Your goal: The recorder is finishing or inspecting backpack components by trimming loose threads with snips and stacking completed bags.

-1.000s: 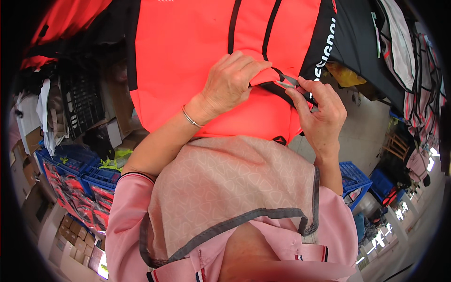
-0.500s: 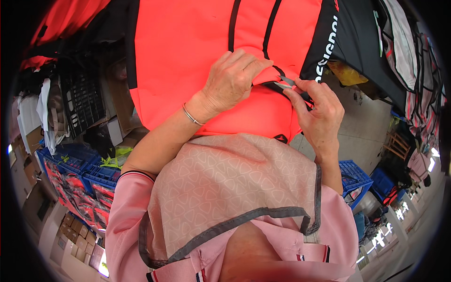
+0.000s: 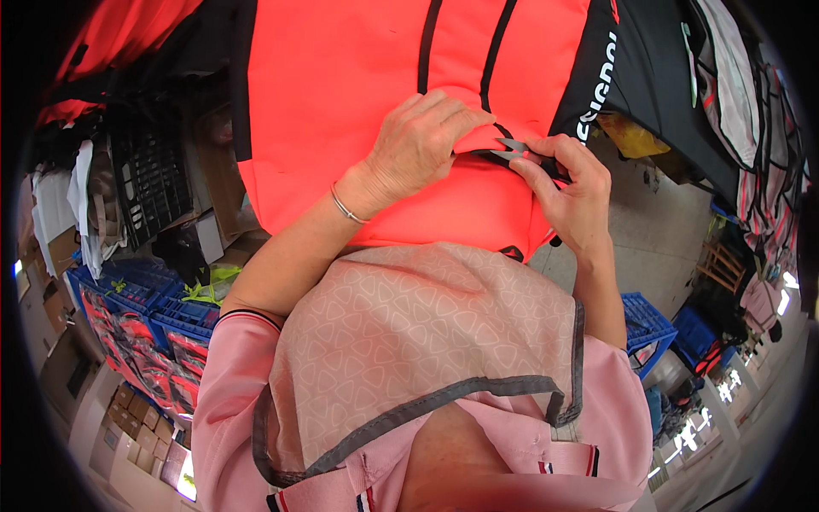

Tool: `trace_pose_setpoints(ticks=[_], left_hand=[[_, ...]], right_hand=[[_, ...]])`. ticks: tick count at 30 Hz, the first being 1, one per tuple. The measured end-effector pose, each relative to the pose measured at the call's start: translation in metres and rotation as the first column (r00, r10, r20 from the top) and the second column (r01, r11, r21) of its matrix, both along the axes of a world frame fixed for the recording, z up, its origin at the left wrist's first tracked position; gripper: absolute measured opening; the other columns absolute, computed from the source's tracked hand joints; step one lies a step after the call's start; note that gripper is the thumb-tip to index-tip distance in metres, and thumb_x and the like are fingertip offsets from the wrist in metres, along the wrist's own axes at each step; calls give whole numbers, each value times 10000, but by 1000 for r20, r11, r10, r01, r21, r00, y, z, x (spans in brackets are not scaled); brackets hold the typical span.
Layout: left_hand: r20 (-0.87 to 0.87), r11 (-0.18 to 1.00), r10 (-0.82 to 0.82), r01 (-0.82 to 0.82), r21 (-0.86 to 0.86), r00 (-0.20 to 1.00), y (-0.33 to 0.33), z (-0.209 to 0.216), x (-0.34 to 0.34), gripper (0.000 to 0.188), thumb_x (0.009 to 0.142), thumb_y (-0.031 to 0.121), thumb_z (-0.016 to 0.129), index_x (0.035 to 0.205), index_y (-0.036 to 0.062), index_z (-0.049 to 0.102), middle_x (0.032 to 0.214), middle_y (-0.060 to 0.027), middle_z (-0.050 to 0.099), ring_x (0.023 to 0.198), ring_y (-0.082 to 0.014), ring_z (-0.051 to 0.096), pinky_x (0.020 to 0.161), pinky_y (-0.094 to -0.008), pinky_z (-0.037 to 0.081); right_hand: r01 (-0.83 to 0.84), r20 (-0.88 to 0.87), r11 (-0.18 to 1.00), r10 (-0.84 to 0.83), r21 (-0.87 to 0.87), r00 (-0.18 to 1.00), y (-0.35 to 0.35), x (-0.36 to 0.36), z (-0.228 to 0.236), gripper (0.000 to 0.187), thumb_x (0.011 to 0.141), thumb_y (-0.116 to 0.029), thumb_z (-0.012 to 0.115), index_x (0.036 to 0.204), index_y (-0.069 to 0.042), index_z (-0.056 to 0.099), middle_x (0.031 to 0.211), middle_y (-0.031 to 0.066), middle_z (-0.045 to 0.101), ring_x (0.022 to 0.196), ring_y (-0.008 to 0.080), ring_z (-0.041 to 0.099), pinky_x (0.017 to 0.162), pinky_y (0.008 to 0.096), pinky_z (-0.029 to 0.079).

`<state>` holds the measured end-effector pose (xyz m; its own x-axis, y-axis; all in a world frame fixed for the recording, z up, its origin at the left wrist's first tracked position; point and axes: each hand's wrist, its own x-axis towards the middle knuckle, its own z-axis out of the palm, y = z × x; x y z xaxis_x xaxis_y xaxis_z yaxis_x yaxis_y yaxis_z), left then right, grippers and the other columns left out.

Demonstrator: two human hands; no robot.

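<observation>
Head view: L hand (image 3: 418,141) pinches red bag (image 3: 320,111), spread under both hands; R hand (image 3: 573,188) grips small snips (image 3: 514,145), blades apart, tips nr bag's black trim. Risk: a slip might nick bag or L hand, bc v. close.

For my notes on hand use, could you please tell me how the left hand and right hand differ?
The left hand pinches red fabric; the right hand holds small pointed snips. The left hand has a bracelet at its wrist; the right hand shows none. Both are ungloved.
</observation>
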<state>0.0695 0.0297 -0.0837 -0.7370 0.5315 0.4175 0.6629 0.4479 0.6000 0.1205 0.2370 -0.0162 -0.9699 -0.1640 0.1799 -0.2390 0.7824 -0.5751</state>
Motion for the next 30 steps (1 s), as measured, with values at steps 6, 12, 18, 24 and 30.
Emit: trace_pose_setpoints(ticks=[6,12,18,24,30], left_hand=[[251,988,-69,32,148,965,0,5,-5,348,746,17,734,1083,67,668,962,-59,688,891,-227,648,760,-330,519],[696,982,-75,-68,175,714,-11,26,-19,290,805,131,776,1058,57,655,956,-18,689,905,-116,632,803,-273,499],[722,968,-117,-85,237,682,-8,20,-16,302,793,136,783,1046,45,645,927,-37,684,874,-117,632,798,-270,495],[710,976,-115,-53,209,695,-6,23,-17,275,797,85,764,1032,39,627,906,-47,692,824,-124,658,768,-277,517],[627,973,-147,-1,230,765,-6,15,-16,262,805,55,744,1034,41,617,889,-54,699,809,-152,694,738,-287,539]], right_hand=[[293,444,699,38,-652,895,-5,-18,-12,225,838,-138,766,999,-18,665,811,19,660,693,77,575,612,219,436],[298,296,843,-174,-448,939,-2,-28,11,211,868,-136,741,1006,-5,649,793,2,634,704,38,544,616,200,425],[37,-27,997,-35,64,999,-7,-30,28,238,761,-219,799,899,-71,674,708,42,653,604,191,626,552,300,477],[-111,-135,975,139,194,981,-7,-41,28,210,770,-233,783,852,-84,660,672,25,628,575,197,592,527,321,451],[-214,-41,936,235,280,971,-8,-46,36,200,757,-169,785,875,-51,677,692,56,617,606,230,587,549,323,447]])
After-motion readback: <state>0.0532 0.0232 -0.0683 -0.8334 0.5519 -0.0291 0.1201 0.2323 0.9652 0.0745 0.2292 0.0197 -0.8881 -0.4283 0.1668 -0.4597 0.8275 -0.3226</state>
